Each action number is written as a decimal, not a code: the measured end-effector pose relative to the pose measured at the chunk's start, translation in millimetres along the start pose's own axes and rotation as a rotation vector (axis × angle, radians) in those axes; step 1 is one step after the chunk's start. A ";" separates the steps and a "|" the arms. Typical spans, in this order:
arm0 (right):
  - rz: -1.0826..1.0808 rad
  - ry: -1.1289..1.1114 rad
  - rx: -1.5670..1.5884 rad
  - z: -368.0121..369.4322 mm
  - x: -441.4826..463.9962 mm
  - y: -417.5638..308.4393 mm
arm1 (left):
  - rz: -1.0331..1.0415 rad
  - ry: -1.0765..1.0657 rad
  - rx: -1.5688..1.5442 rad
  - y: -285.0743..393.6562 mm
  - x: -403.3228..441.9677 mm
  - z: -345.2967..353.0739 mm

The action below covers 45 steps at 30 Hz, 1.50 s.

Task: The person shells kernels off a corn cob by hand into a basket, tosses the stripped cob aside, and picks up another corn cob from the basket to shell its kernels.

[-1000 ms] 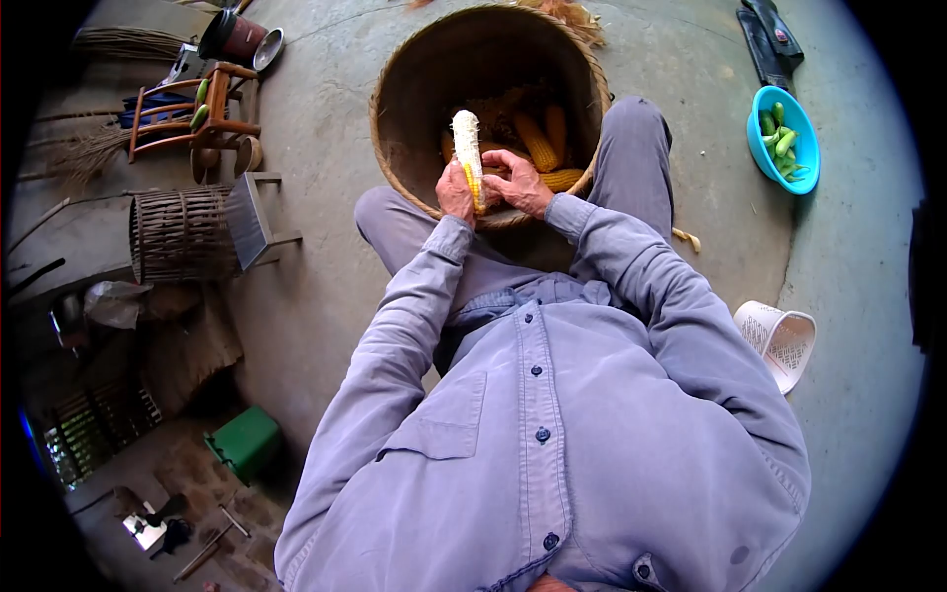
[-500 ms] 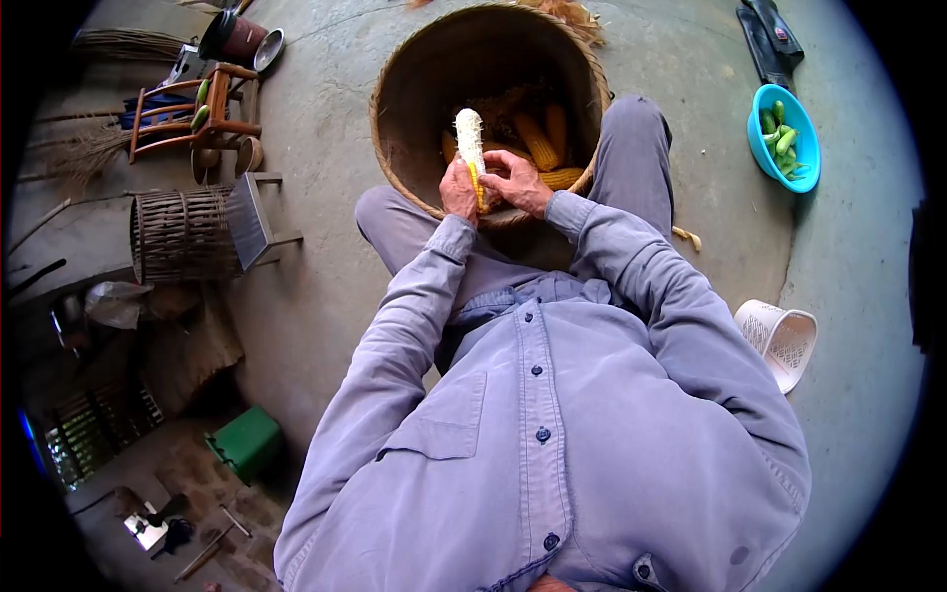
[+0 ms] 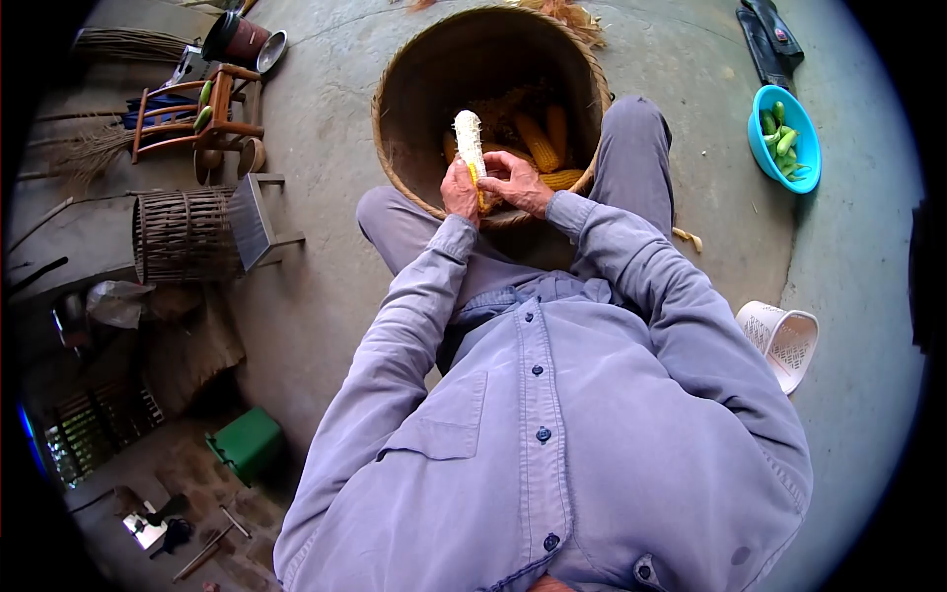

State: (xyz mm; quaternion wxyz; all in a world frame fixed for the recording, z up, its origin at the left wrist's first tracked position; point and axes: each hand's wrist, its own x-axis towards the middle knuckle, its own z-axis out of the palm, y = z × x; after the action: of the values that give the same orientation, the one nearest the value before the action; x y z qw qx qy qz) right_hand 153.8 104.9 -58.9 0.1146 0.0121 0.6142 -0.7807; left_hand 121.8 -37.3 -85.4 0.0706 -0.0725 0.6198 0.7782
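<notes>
My left hand point(image 3: 460, 190) is wrapped round the lower part of a corn cob point(image 3: 469, 131), which points up and away from me. The cob's upper part is bare and white, while yellow kernels remain visible low down between my hands. Against its right side, my right hand point(image 3: 520, 185) is closed, thumb and fingers pressed on the kernels. Both hands are over the near rim of a deep woven basket point(image 3: 387, 148). Inside lie several yellow corn cobs point(image 3: 536, 141) with loose bits around them. My fingers hide the cob's lower end in part.
To the right stand a blue bowl point(image 3: 759, 148) of green vegetables and a white perforated basket point(image 3: 760, 326). On the left are a wooden chair point(image 3: 242, 128), a metal-topped stool point(image 3: 253, 222), a wicker basket point(image 3: 178, 235) and a green bin point(image 3: 247, 444). Corn husks point(image 3: 572, 15) lie beyond the basket.
Both hands stay nearly in place on the cob, with only a slight shift of the fingers. The view has moved very slightly.
</notes>
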 end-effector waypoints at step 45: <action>-0.134 -0.010 -0.124 4.3 -3.1 -3.2 | -0.069 -0.021 -0.083 17.1 -7.1 8.5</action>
State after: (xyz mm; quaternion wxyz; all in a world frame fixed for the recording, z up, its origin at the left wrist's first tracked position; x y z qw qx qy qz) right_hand 156.7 102.0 -54.3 0.0658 -0.0399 0.6602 -0.7472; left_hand 125.1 -32.9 -65.9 0.1007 -0.0886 0.5833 0.8011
